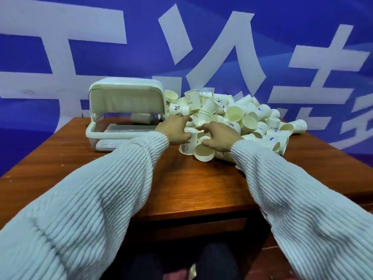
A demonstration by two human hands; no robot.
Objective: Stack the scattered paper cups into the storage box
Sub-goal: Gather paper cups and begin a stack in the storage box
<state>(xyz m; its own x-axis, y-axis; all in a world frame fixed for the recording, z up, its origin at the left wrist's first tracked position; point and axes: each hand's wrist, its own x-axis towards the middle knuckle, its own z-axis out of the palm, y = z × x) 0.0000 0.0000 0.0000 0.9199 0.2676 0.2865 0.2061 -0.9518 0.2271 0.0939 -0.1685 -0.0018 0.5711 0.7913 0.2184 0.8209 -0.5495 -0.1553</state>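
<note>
Step in hand: the picking of cups is judged to be only at its start — the storage box (125, 116) is seen with its lid raised and no cups visible inside.
Cups: a large pile of paper cups (238, 118) is spread on the desk (191, 184), just beside the box on its right; most are lying on their sides.
Left hand (174, 130): it is laid on the near edge of the pile, fingers curled around a small cup (189, 131); a firm grip cannot be confirmed.
Right hand (219, 136): fingers are spread apart over the cups, nothing clamped yet.
Next move: one cup should be closed on and nested into another, mouths turned the same way, before the stack is carried left to the box.
Writing: "HELLO" is read on several cups, a "%" sign on another (177, 108); large white characters are printed on the blue backdrop (60, 47) — they are cut off and not read with certainty.
</note>
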